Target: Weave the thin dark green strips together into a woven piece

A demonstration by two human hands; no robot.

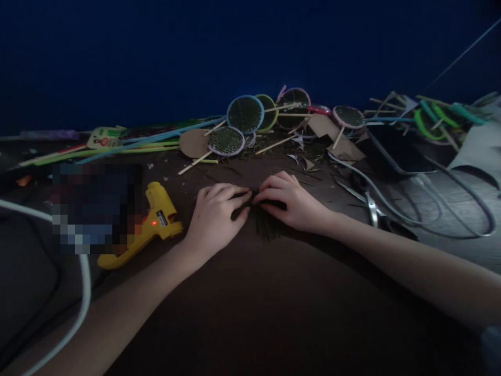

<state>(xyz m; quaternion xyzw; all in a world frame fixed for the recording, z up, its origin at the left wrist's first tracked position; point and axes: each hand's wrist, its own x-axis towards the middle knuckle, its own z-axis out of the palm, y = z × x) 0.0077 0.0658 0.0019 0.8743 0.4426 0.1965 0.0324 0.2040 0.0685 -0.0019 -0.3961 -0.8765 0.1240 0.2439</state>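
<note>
Both hands meet at the middle of the dark table, their fingertips nearly touching. My left hand point(219, 214) has its fingers and thumb closed in a pinch around one end of some thin dark green strands point(266, 225). From the other side, my right hand point(291, 201) pinches at the same spot. The strands fan out on the table below the right fingers; their upper part is hidden between the fingertips. To the left of my left hand lies a yellow glue gun point(160, 211) with a red light lit.
Small round rackets, one a blue-rimmed racket point(245, 114), lie along the back with sticks and cardboard pieces point(193, 143). Scissors point(371, 206), a cable point(391, 201) and a phone-like dark device point(401, 149) are at right. A white cable point(85, 292) crosses the left; a patch there is blurred.
</note>
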